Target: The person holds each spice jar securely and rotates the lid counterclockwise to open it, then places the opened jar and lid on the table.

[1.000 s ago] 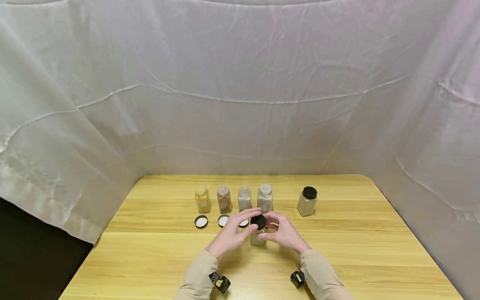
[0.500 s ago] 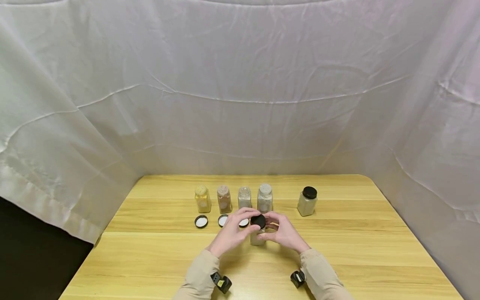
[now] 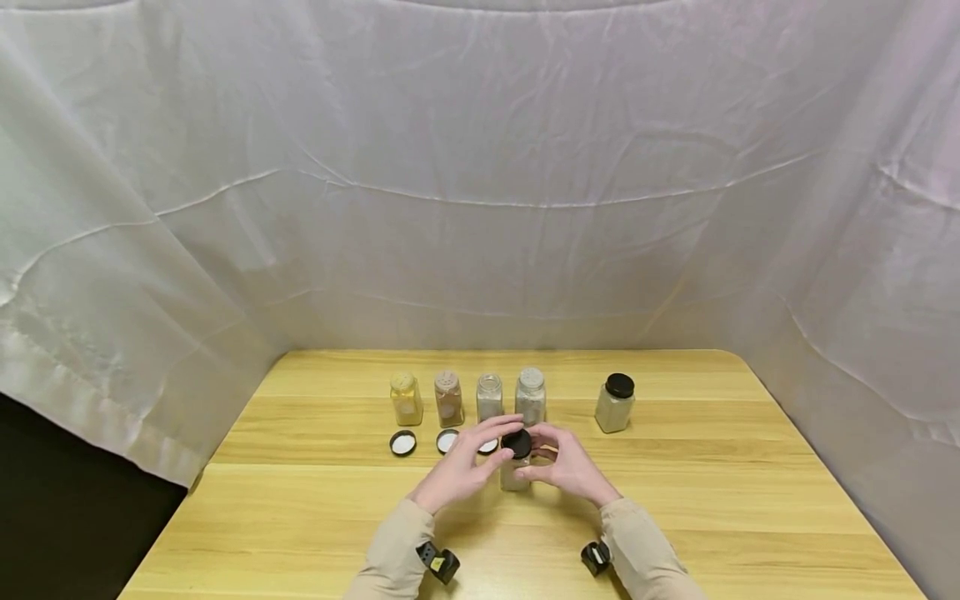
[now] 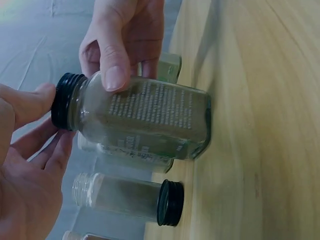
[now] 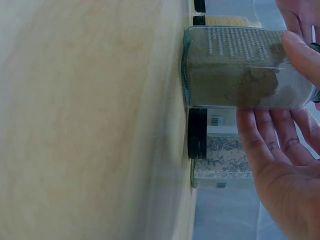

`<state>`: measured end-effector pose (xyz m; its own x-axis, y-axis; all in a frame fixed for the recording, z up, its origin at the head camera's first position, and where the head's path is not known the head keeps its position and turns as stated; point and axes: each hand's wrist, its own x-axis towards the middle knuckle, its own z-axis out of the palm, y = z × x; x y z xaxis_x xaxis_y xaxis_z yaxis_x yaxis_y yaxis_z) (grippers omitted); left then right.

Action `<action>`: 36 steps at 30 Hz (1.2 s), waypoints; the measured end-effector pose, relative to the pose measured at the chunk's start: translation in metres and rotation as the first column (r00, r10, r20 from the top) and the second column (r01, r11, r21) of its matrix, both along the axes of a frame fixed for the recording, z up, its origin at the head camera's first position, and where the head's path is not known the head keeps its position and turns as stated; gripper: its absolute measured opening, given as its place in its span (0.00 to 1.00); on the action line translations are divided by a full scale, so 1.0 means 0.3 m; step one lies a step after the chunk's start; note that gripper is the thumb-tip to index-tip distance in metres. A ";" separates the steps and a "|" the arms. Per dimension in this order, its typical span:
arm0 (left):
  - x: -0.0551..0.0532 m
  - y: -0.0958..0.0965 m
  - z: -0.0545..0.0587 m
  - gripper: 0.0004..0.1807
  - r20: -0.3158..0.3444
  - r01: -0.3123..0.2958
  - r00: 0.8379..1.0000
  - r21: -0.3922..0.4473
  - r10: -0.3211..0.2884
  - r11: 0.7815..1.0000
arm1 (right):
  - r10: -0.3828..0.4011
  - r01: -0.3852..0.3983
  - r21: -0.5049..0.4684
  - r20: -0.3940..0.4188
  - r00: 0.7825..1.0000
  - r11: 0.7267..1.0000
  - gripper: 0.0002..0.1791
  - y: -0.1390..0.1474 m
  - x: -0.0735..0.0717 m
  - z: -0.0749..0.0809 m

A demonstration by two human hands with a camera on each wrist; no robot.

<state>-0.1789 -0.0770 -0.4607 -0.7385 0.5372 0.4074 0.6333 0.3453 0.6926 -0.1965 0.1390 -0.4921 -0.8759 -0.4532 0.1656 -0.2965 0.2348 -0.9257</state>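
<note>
A square glass jar of grey-brown powder (image 3: 514,478) stands upright on the table between both hands. Its black screw lid (image 4: 63,102) sits on the neck. My left hand (image 3: 467,467) holds this lid between thumb and fingers. Lower down, my right hand (image 3: 567,463) grips the jar's body, thumb on the near printed face and fingers on the far side, as the right wrist view shows. Just behind the held jar, an upturned black lid with a white liner (image 3: 488,446) is partly hidden by my left hand.
Behind stand a yellow jar (image 3: 406,403), a reddish-brown jar (image 3: 448,403), a narrow-necked greyish jar (image 3: 490,397) and a speckled grey jar (image 3: 530,399). A black-lidded jar (image 3: 615,408) is at right. Two more upturned lids, a left lid (image 3: 402,443) and a middle lid (image 3: 446,440), lie before them.
My left hand and wrist shift slightly at the lid, while the jar and my right hand stay in place.
</note>
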 end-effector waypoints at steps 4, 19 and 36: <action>-0.003 -0.006 0.002 0.22 -0.006 0.047 0.999 -0.015 -0.047 0.999 | -0.001 0.001 -0.002 0.010 1.000 1.000 0.30 0.000 -0.001 -0.003; -0.001 0.010 -0.005 0.21 -0.014 -0.060 0.998 0.010 0.060 0.998 | 0.006 -0.006 0.002 0.000 1.000 1.000 0.29 0.002 -0.006 -0.005; -0.008 0.000 -0.001 0.20 0.002 -0.008 1.000 -0.013 0.008 1.000 | 0.005 -0.005 -0.005 0.006 1.000 1.000 0.29 0.002 -0.006 -0.007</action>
